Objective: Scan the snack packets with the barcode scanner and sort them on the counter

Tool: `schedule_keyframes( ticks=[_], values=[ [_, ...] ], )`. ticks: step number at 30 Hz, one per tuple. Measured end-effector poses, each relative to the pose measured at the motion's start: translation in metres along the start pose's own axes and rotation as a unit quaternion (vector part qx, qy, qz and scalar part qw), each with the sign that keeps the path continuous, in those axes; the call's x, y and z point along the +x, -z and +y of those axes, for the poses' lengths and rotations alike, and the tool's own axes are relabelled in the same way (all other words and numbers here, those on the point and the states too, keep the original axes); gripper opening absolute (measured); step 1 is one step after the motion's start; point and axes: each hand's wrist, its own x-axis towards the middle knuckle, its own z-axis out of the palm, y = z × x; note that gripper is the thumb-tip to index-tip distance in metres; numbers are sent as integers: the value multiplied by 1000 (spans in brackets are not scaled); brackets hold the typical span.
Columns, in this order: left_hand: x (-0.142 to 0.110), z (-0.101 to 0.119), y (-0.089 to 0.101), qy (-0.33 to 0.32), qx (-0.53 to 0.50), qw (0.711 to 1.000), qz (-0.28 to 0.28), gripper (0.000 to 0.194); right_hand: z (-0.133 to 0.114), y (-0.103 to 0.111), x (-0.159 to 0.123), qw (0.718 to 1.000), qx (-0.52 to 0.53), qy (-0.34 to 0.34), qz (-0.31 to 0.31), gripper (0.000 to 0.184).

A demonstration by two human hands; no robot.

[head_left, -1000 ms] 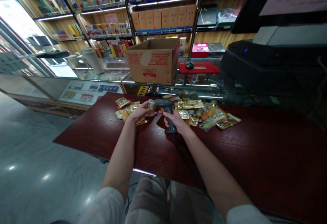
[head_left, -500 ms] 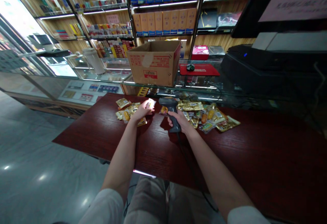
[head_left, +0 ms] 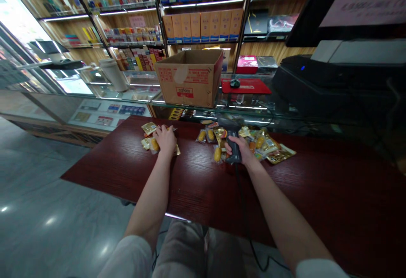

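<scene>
My left hand (head_left: 165,139) lies palm down over the left pile of snack packets (head_left: 148,128), its fingers slightly apart and touching the packets. Whatever is under the palm is hidden. In my right hand (head_left: 242,150) is a dark handheld barcode scanner (head_left: 234,146), gripped by its handle and trailing a black cord. The scanner's blurred head points forward above the right pile of gold and clear packets (head_left: 268,142). Small clear packets with yellow contents (head_left: 201,136) lie on the near-left side of that pile.
Both piles rest on a dark red wooden table (head_left: 193,176). Behind it, an open cardboard box (head_left: 190,81) stands on a glass counter, near a red mat (head_left: 253,86) with a mouse. A black machine (head_left: 317,87) and a monitor stand at right. The cord (head_left: 242,210) hangs over the table edge.
My left hand has moved left and down onto the left pile; the brightly lit packet it held is no longer visible. My right hand has carried the scanner rightward over the right pile, uncovering small packets.
</scene>
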Motion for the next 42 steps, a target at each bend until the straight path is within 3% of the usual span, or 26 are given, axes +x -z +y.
schedule_keyframes(
  ticks=[3, 6, 12, 15, 18, 22, 24, 26, 28, 31, 34, 42],
  values=[
    [-3, 7, -5, -22, -24, 999, 4, 44, 1, 0, 0, 1000, 14, 16, 13, 40],
    [-7, 25, -12, -96, -44, 994, -2, 43, 1, -2, 0, 1000, 16, 18, 15, 39],
    [-21, 54, -34, -192, -71, 966, -157, 63, 5, 2, 1, 999, 21, 19, 15, 39],
    [-21, 50, -45, -200, -69, 961, -178, 51, 5, 5, 1, 1000, 17, 7, 5, 39],
    [-14, 40, -51, -175, -120, 964, -161, 36, 4, 5, 0, 1000, 12, 7, 2, 39],
    [0, 28, -52, -42, -270, 956, -102, 28, 3, -1, -1, 1000, -2, 9, 1, 38],
    [7, 24, -52, 29, -384, 918, -89, 32, 3, -5, -2, 1000, -11, 4, -4, 40],
    [12, 21, -51, 70, -492, 860, -111, 38, 4, -11, -3, 1000, -18, 1, -12, 44],
    [14, 19, -49, 77, -561, 810, -150, 45, 6, -17, -5, 1000, -19, 1, -20, 48],
    [12, 17, -46, 55, -595, 777, -196, 54, 11, -24, -7, 999, -15, 4, -35, 53],
    [10, 16, -43, 41, -589, 777, -219, 62, 16, -30, -6, 999, -7, 2, -39, 56],
    [4, 20, -35, 17, -524, 812, -256, 67, 21, -31, -2, 999, -2, 18, -37, 52]
  ],
)
